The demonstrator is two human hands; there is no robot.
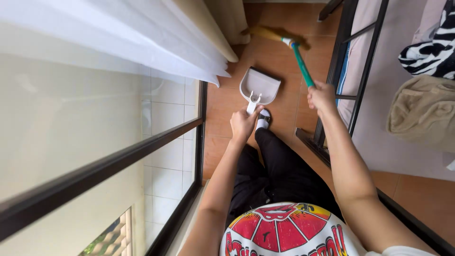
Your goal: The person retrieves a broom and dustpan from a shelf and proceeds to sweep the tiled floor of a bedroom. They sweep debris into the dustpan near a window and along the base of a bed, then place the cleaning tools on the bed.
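Head view looks straight down, so I begin with what is nearest: a white shirt (284, 232) with a red and yellow print, then black trousers (275, 170) and one foot in a white sock (262, 121). The floor (222, 104) under it is of brown-orange tiles. On the left side I see a window (95, 142) with a dark frame, and a white curtain (142, 38) hangs above it. On the right side stands a black metal bed frame (360, 71); on the bed lie a beige cloth (422, 111) and a black-and-white cloth (431, 47).

I see the left hand (244, 124) closed around the handle of a white dustpan (259, 87). The pan rests on the floor just in front of the foot, with its open side away from the person.

The right hand (321, 97) is closed in a fist on the green handle of a broom (294, 47). The handle is tilted to the far left, and the yellowish bristles, a little blurred, are at the floor beyond the dustpan, near the curtain's end.
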